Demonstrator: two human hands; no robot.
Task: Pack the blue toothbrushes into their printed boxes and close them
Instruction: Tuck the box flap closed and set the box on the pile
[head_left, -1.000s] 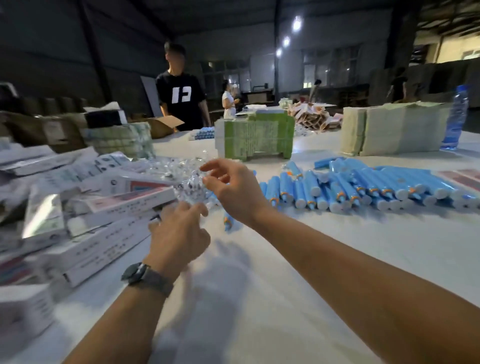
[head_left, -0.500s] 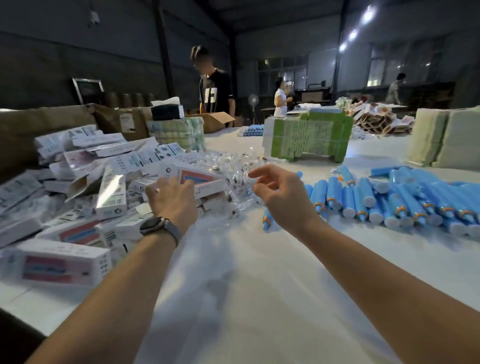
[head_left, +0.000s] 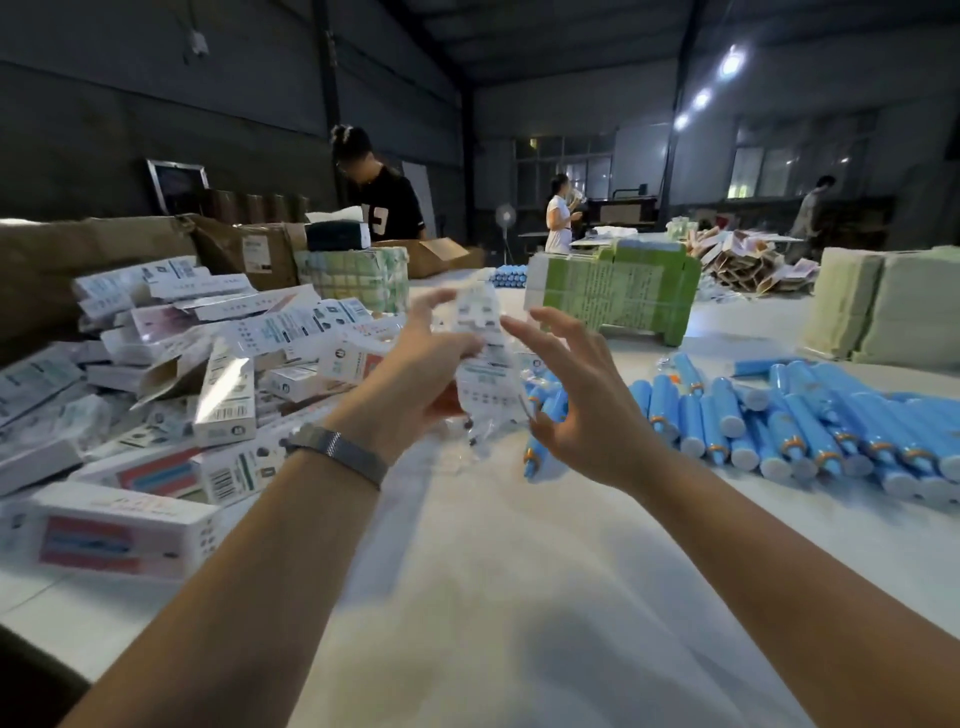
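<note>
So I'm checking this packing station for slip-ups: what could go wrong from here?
The left hand holds a limp clear packet alone, since the right hand is open beside it; the packet could slip. Blue toothbrushes lie loose and could roll. The heaped printed boxes might slide.

A packet (head_left: 483, 358) is held up between the fingers (head_left: 431, 312) of the left hand (head_left: 415, 374) and the right hand (head_left: 582, 405). Boxes (head_left: 208, 384) are piled left of the fingers; toothbrushes (head_left: 779, 421) are laid right of them, on the table (head_left: 493, 597). A stack (head_left: 618, 296) is set behind the fingers.
</note>
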